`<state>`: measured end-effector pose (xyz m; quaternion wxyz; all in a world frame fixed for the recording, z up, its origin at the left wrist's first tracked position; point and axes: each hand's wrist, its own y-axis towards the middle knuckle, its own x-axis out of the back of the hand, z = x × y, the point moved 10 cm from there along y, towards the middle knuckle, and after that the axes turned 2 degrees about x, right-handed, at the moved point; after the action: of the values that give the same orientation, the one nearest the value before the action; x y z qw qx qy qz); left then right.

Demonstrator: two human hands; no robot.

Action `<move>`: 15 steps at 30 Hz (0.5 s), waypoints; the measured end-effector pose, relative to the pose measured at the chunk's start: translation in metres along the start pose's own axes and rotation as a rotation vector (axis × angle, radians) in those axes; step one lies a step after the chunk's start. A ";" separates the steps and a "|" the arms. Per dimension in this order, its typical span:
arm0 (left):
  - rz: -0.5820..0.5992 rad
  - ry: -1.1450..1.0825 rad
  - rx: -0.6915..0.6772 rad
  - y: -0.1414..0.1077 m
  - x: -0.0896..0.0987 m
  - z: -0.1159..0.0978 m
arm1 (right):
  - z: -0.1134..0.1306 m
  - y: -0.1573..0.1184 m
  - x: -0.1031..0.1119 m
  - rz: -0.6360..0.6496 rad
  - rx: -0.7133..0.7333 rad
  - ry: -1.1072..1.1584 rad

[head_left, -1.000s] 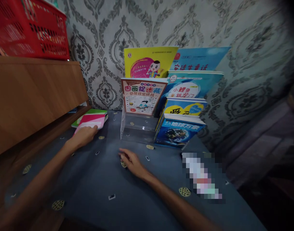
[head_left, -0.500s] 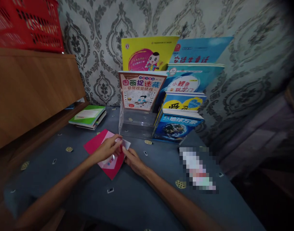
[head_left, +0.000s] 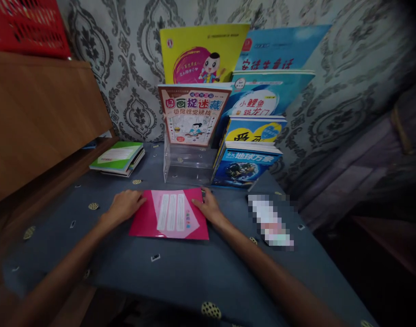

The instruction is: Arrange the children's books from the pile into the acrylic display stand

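Observation:
A thin pink book [head_left: 146, 222] with a pale printed panel lies across the table in front of me, its cover facing up. My left hand [head_left: 124, 206] grips its left edge, thumb on the cover and fingers curled at the side. At the upper right edge, my right hand [head_left: 208, 206] holds it the same way, thumb on top and fingers partly hidden behind. Just behind the book stands a clear acrylic book rack [head_left: 187, 172]. It bears a brown-framed picture book [head_left: 194, 116], a yellow book [head_left: 204, 52] and several blue books, among them one with a globe [head_left: 244, 168].
A small stack of books with a green cover [head_left: 117, 156] lies at the back left. A pixelated item [head_left: 271, 222] rests on the right of the dark tablecloth [head_left: 119, 263]. On the left, a red basket [head_left: 27, 27] sits on a wooden cabinet [head_left: 44, 122].
The pink book has turned from slanted to nearly level. My left hand has moved off its middle to the left edge, and my right hand has shifted right. The view has tilted down slightly.

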<state>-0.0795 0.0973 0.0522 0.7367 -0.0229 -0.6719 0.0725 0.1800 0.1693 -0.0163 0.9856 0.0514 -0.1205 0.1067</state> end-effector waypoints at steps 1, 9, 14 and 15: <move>-0.018 0.019 -0.018 -0.002 0.004 -0.010 | 0.004 0.000 0.011 -0.010 0.030 -0.132; -0.184 -0.148 -0.435 -0.005 -0.005 -0.105 | 0.057 -0.031 -0.009 0.033 0.379 -0.815; -0.190 -0.186 -0.441 0.000 -0.029 -0.111 | 0.052 -0.040 -0.079 0.380 0.492 -0.588; -0.193 -0.181 -0.440 -0.001 -0.029 -0.110 | 0.049 -0.037 -0.082 0.383 0.470 -0.571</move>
<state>0.0275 0.0998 0.0132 0.6543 -0.1115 -0.7339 -0.1442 0.0995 0.1106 0.0082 0.8364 0.2790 -0.3689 0.2940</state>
